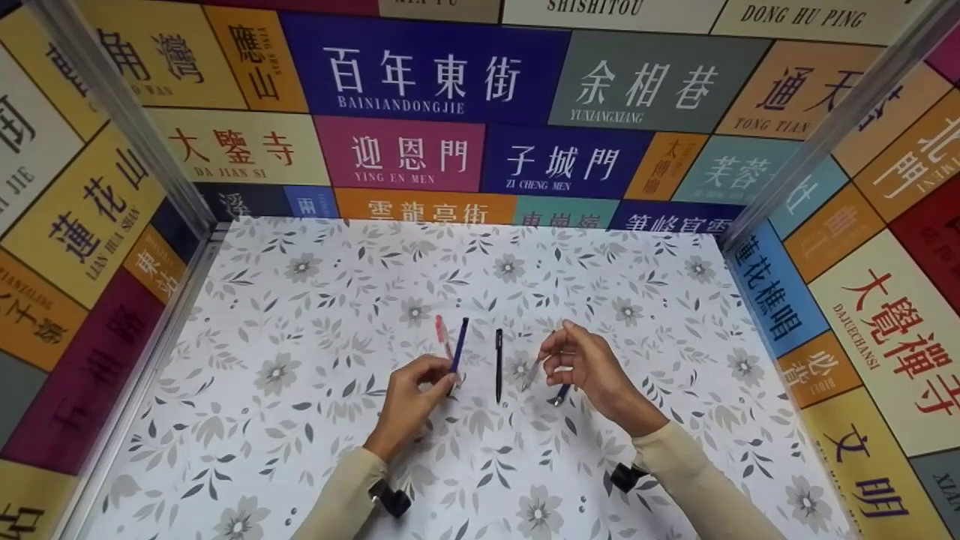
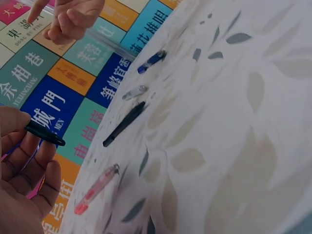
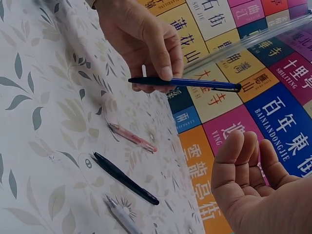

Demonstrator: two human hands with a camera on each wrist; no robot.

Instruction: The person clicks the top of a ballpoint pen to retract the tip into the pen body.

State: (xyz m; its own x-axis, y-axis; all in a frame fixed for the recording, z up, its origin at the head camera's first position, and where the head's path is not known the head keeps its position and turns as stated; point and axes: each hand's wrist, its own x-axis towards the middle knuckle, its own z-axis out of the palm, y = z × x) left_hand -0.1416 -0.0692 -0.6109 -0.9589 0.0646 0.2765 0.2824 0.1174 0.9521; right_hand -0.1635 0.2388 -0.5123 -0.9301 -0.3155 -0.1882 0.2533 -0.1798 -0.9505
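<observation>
The left hand (image 1: 411, 396) has lifted a blue pen (image 1: 458, 346) off the tabletop (image 1: 300, 420), pinching it near its lower end between thumb and curled fingers (image 3: 161, 53), so the barrel slants up and away from the palm; the right wrist view shows it held clear above the floral cover. Taking the black pen (image 1: 499, 365) as the marker, the blue pen hangs just to its left, and a red pen (image 1: 442, 335) lies on the cover beyond that, close by the blue one. On the black pen's other side lie a clear pen (image 2: 134, 92) and, further out, a second blue pen (image 2: 151, 61), which in the head view sits mostly under the right hand (image 1: 585, 365). That hand hovers above them with fingers loosely curled and the palm bare, gripping nothing that shows. The step in hand looks like picking up and handling one pen from the row, with four still lying flat. The next move probably calls for a firm pinch so the slim barrel does not roll or slip, and for the right hand either to meet the raised pen or to come down on the pens beneath it.
</observation>
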